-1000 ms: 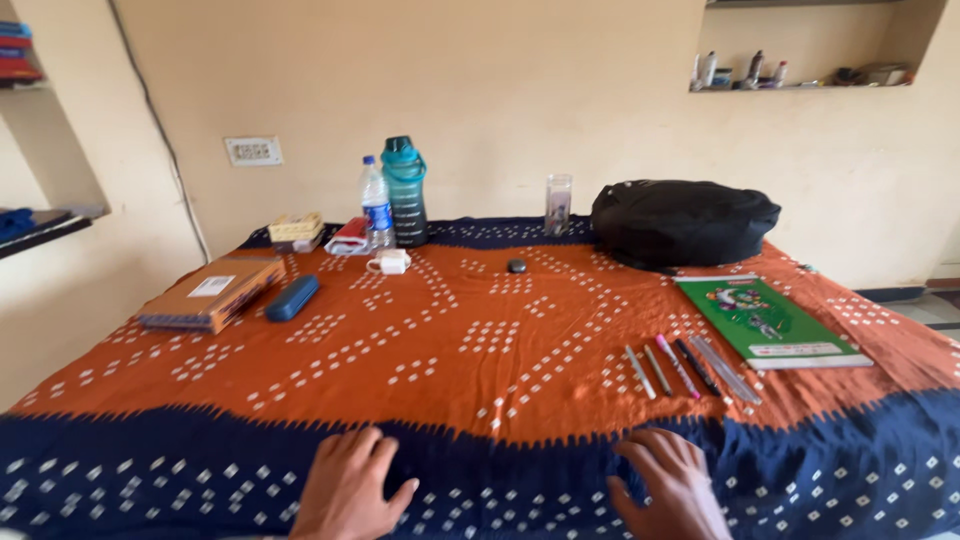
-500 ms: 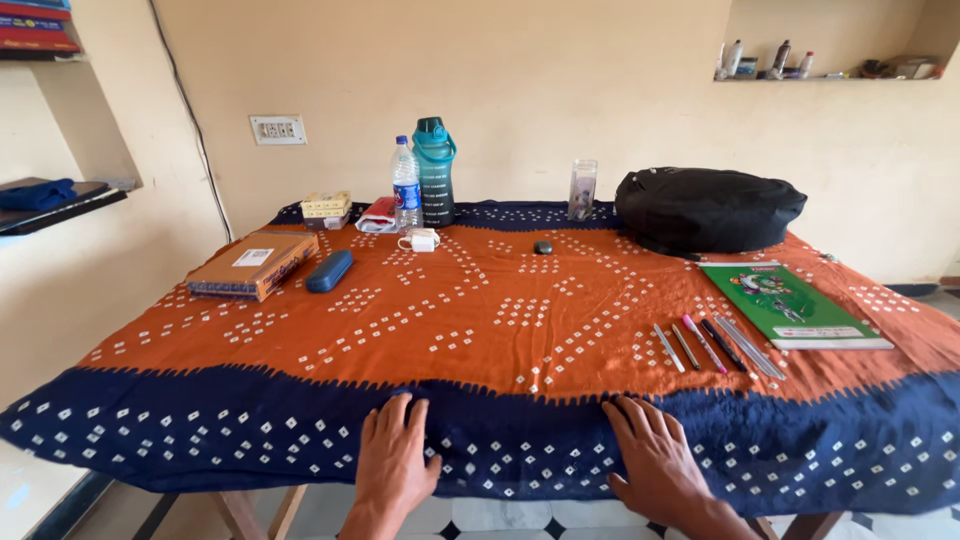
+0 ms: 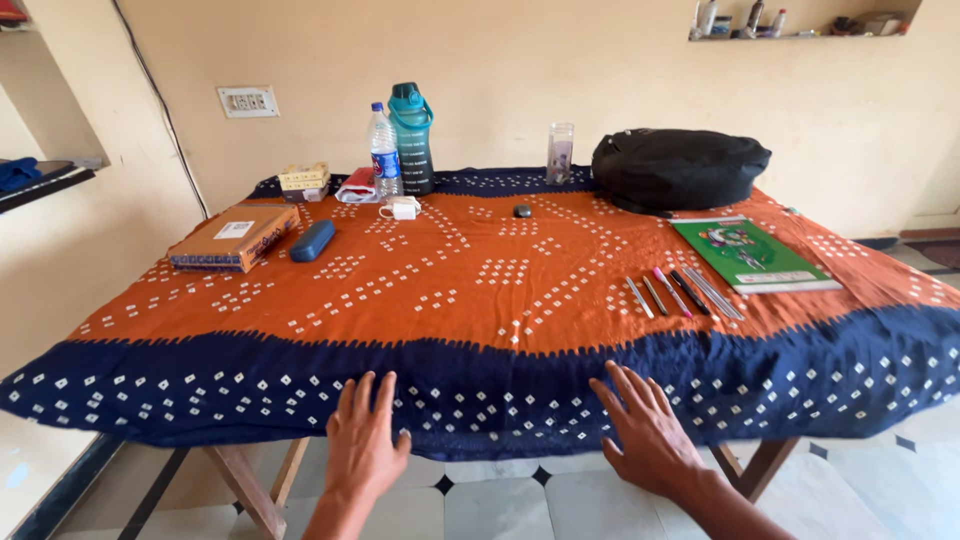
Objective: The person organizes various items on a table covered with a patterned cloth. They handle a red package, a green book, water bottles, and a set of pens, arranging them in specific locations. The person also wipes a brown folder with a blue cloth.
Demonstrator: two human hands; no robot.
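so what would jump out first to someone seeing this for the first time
The orange and navy dotted cloth covering the whole table grabs the eye first. Next, the left hand and right hand, both spread open at the hanging navy front edge. Farther back, a black backpack sits by the wall, with a green notebook in front of it.

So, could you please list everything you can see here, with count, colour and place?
tablecloth: one, orange with navy border, over the table
backpack: one, black, far right
notebook: one, green, right
pens: about six, mixed, left of notebook
teal bottle: one, far edge
clear bottle: one, beside it
glass: one, clear, far edge
brown book: one, left
blue case: one, beside book
left hand: open, near edge
right hand: open, near edge
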